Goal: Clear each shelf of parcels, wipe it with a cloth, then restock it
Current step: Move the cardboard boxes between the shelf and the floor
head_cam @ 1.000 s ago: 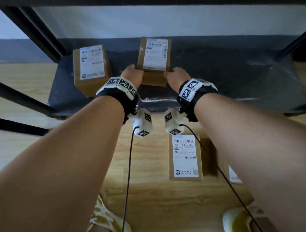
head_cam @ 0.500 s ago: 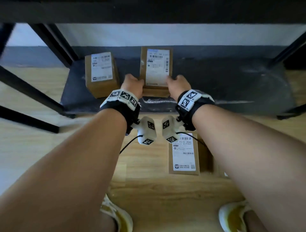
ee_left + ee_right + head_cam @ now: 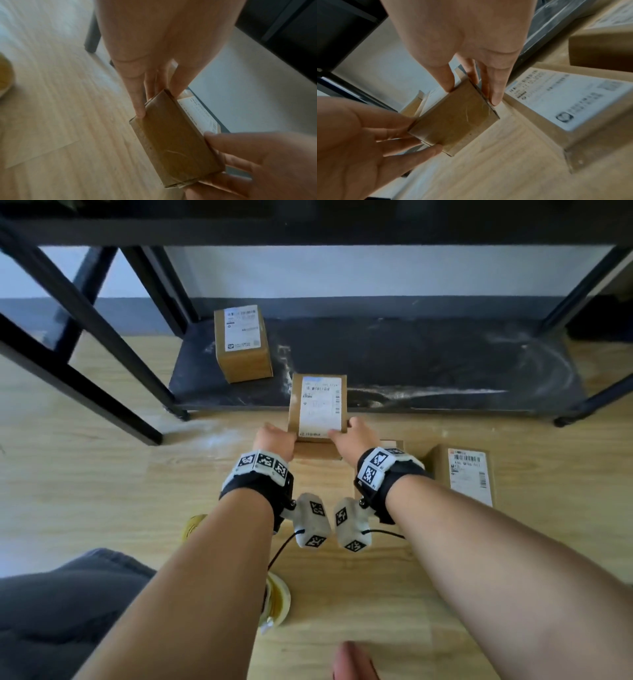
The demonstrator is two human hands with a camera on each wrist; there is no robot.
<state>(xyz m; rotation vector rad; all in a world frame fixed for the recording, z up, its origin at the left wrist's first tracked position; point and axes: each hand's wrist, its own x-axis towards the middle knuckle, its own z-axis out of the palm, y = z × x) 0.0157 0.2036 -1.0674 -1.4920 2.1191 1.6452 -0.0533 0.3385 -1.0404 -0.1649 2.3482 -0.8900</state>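
Note:
A brown parcel (image 3: 318,405) with a white label is held between both hands, just in front of the black bottom shelf (image 3: 428,361) and above the wooden floor. My left hand (image 3: 275,440) grips its left end and my right hand (image 3: 354,436) its right end. In the left wrist view the left hand (image 3: 159,101) pinches the parcel (image 3: 175,135) with thumb on top and fingers below. In the right wrist view the right hand (image 3: 471,93) does the same on the parcel (image 3: 453,121). A second labelled parcel (image 3: 241,344) stands at the shelf's left rear.
Two labelled parcels lie on the floor at right, one (image 3: 467,474) in plain view and one (image 3: 565,102) beneath my right wrist. Black frame legs (image 3: 102,344) slant at left. White dust streaks mark the shelf. My knee and a yellow shoe (image 3: 277,597) are below.
Both hands have drawn the parcel off the shelf toward me; it now hangs over the floor by the shelf's front edge. My head has pulled back and up.

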